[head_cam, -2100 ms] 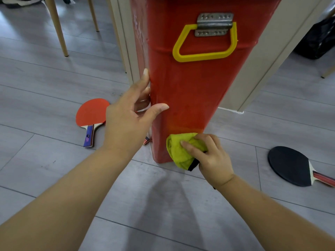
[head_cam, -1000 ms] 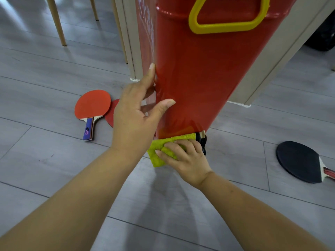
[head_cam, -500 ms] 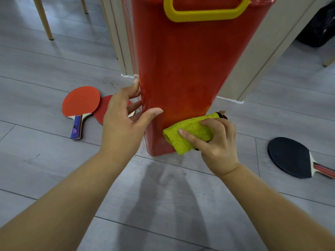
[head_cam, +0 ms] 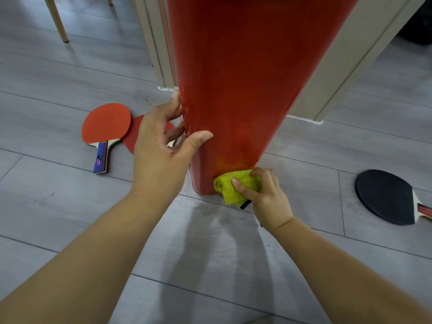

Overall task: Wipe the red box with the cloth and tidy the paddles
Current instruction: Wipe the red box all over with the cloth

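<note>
— Head view: where's the red box (head_cam: 238, 90)?
— Upright on the grey floor (head_cam: 210, 265), centre. The left hand (head_cam: 161, 150) is spread, bracing its left edge; the right hand (head_cam: 266, 195) pinches the yellow cloth (head_cam: 230, 185) against its base.
— Paddles?
— Two red paddles (head_cam: 106, 123) overlap far left; a black paddle (head_cam: 385, 195) lies right.
</note>
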